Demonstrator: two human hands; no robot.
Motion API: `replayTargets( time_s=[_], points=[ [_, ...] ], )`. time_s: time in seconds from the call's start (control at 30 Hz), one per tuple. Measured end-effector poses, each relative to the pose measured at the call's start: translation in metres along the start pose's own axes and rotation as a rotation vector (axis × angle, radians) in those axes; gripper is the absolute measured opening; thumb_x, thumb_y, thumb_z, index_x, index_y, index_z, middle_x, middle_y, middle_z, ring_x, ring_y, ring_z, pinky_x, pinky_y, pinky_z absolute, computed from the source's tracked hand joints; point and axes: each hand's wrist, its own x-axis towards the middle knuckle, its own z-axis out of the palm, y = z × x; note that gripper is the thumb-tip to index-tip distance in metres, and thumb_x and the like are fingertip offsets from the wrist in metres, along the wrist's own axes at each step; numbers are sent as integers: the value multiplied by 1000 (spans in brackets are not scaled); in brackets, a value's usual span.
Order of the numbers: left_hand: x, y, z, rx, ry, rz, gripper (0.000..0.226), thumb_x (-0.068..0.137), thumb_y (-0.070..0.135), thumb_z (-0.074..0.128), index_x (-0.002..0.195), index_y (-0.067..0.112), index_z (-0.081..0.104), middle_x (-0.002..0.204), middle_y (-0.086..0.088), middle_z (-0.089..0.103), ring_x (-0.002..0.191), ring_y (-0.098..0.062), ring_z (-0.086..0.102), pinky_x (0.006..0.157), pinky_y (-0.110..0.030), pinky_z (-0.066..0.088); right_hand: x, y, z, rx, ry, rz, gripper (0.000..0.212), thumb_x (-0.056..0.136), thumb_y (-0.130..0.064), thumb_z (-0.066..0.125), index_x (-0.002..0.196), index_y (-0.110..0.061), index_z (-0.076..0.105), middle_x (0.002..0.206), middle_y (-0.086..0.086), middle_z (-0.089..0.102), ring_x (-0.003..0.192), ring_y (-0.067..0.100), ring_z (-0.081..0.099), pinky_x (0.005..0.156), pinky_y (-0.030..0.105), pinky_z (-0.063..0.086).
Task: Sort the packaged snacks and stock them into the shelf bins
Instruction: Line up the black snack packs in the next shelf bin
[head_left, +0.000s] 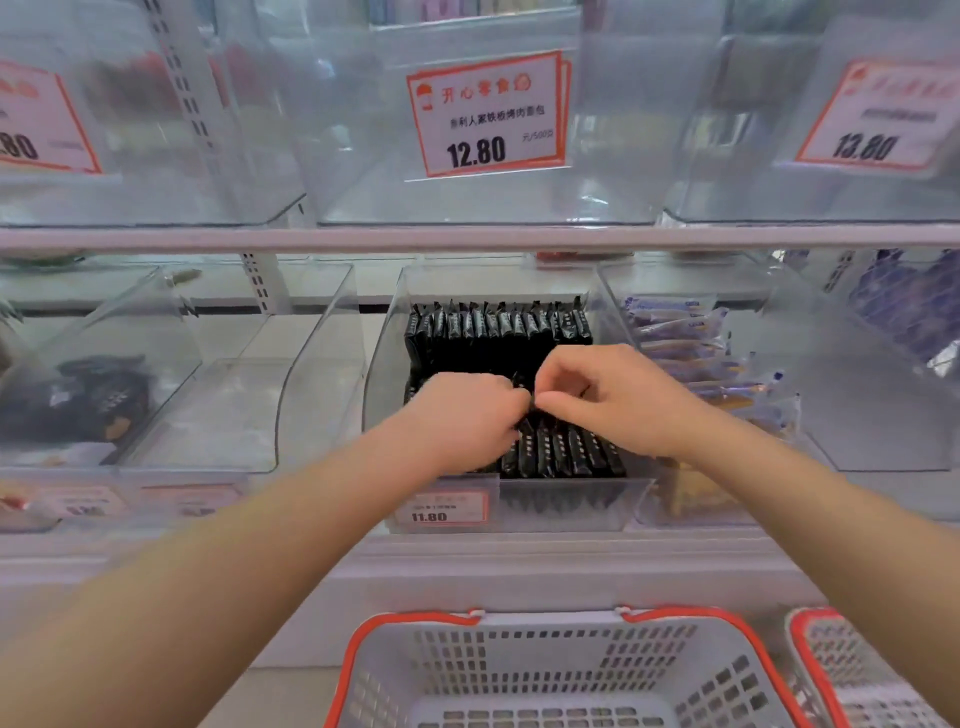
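Observation:
A clear plastic bin (566, 506) on the middle shelf holds two rows of upright black snack packets (498, 325). Both hands are inside it, over the front row. My left hand (467, 415) is curled with its fingers down among the packets. My right hand (608, 395) pinches the top of a black packet where the two hands meet. The packets under the hands are hidden. A grey basket (550, 670) with an orange rim sits on the floor below me, and what I see of it holds nothing.
Right of the bin, another clear bin (691, 343) holds blue-and-white packets. A clear bin (218, 415) to the left holds nothing; farther left a bin (88, 395) has dark packets. Clear bins with price cards (488, 114) fill the upper shelf. A second basket (872, 670) stands at lower right.

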Motion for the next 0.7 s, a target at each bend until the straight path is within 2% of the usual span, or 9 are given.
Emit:
replayTargets(
  time_s=[0.13,0.2,0.27,0.3,0.33,0.4,0.53,0.63,0.7],
  points=[
    [13,64,-18,-255,367,149,22,93,24,45,108,10,54,103,-7,54,98,-27,52,73,-39,45,-50,27,-31,12,321,124,18,85,-19,61,75,-32,55,67,-16,60,64,0,56,60,9,39],
    [29,87,-26,-243,418,170,22,93,16,45,110,8,55,106,-9,54,101,-29,51,74,-40,44,-68,57,-42,-82,428,297,14,85,-12,62,78,-23,57,69,-11,60,66,8,57,63,18,38],
    [47,104,-29,-136,348,183,27,91,7,44,117,8,52,113,-9,52,107,-29,51,75,-39,45,-84,90,-54,-203,415,547,2,87,-15,61,88,-13,61,85,6,65,83,26,60,71,29,40],
    [56,111,-29,-67,291,194,31,89,3,44,119,8,51,116,-9,52,109,-28,51,75,-38,45,-90,105,-60,-241,386,681,12,88,-19,60,93,-8,62,94,13,65,90,31,59,74,33,41],
    [64,117,-28,-10,239,198,34,88,1,44,120,8,50,118,-9,52,110,-29,52,75,-37,44,-96,117,-64,-250,356,801,20,88,-24,60,95,-6,61,99,16,64,93,34,58,75,36,42],
    [79,128,-25,51,169,170,33,89,0,43,120,6,50,119,-10,54,109,-30,55,74,-38,45,-100,132,-67,-157,314,927,30,87,-32,60,86,-3,63,91,20,66,83,36,61,72,38,47],
    [102,140,-16,175,125,77,27,95,11,41,119,8,52,118,-9,59,107,-30,59,81,-35,45,-92,146,-62,120,255,912,31,91,-24,56,73,1,63,80,26,69,62,30,61,63,36,50],
    [115,141,-14,260,28,56,23,95,15,46,115,12,57,112,-6,64,100,-27,63,72,-32,43,-93,156,-68,166,257,904,30,85,-17,61,58,-6,57,55,14,62,45,21,55,45,24,37],
    [119,138,-18,293,-8,54,19,94,13,50,110,13,61,109,-5,66,97,-26,64,69,-32,37,-99,163,-74,182,256,909,34,81,-14,64,49,-9,53,40,5,54,39,18,52,44,21,35]
  ],
)
